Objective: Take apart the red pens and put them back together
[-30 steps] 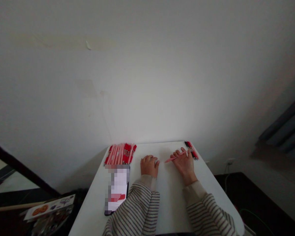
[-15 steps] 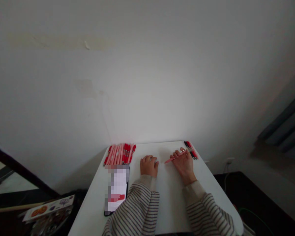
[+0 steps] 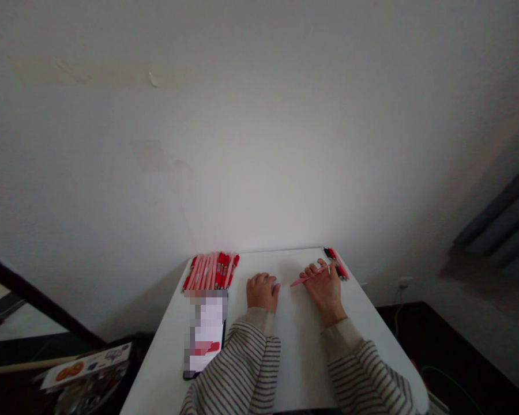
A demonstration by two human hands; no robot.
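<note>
My right hand (image 3: pixel 324 291) is turned palm up over the white table and closed around a slim pink pen (image 3: pixel 300 282). One end of the pen points left and slightly toward me; the other lies near my thumb. To its left, my left hand (image 3: pixel 262 293) rests on the table, back up, with its fingers loosely bent and the thumb a little apart. Nothing shows in it. Left of that hand lies a row of pink and red pens (image 3: pixel 207 271), side by side. A few red and black pens (image 3: pixel 338 265) lie just beyond my right hand.
A phone (image 3: pixel 205 334) with a partly blurred screen lies left of my left forearm. The white table (image 3: pixel 303 357) meets the wall at its far edge. Stickers on a white sheet (image 3: pixel 89 366) show at lower left. A wall socket (image 3: pixel 404 282) is at right.
The pink pen has shifted very slightly to the right in my right hand, and its upper end is turned a little. My left hand has stayed in place.
</note>
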